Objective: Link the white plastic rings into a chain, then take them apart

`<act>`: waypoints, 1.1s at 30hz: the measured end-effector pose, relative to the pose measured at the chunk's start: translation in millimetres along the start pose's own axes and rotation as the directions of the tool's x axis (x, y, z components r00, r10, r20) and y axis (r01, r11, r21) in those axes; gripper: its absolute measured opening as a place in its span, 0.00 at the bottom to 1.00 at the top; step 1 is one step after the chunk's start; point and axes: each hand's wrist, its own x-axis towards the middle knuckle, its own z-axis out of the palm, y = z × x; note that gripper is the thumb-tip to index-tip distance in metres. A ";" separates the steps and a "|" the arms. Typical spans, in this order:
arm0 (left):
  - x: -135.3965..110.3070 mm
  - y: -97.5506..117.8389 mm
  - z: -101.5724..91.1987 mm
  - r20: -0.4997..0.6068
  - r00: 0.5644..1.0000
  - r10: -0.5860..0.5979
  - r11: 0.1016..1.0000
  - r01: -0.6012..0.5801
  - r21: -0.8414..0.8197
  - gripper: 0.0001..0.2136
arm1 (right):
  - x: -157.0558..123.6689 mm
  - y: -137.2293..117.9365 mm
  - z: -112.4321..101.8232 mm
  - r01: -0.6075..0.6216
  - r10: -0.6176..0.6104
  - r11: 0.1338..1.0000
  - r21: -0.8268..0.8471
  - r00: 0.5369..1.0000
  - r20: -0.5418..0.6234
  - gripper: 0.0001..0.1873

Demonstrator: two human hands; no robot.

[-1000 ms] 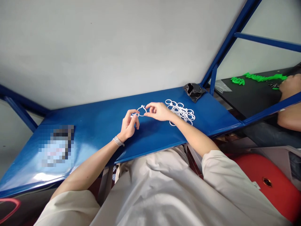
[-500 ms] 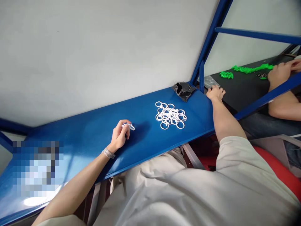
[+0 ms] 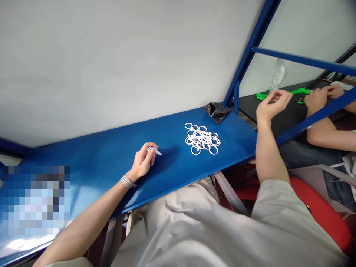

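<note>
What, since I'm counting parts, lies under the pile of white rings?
Blue tabletop shows through gaps among the white rings; where they overlap, anything underneath is covered.

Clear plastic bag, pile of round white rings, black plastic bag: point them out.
Clear plastic bag (image 3: pixel 279 75): head view, blurred middle.
Pile of round white rings (image 3: pixel 206 135): head view, central rings.
Black plastic bag (image 3: pixel 219 115): head view, crumpled body.

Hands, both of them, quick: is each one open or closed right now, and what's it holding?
Left hand: closed, holding what looks like a white ring.
Right hand: closed, holding a clear plastic bag.
</note>
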 end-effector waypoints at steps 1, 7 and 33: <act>0.1 0.7 0.6 0.003 1.000 -0.001 1.000 0.001 0.002 0.18 | -2.6 1.5 -3.4 -0.001 0.000 1.000 0.001 1.000 0.025 0.14; 1.8 6.5 3.8 0.034 0.999 0.022 0.999 -0.023 0.042 0.19 | -0.3 14.8 -2.4 -0.171 0.157 0.984 0.058 0.970 0.188 0.11; 6.6 8.2 4.1 -0.100 0.990 0.101 0.978 -0.117 -0.171 0.16 | -177.7 -283.1 13.2 0.171 -0.873 0.234 0.957 0.471 0.130 0.08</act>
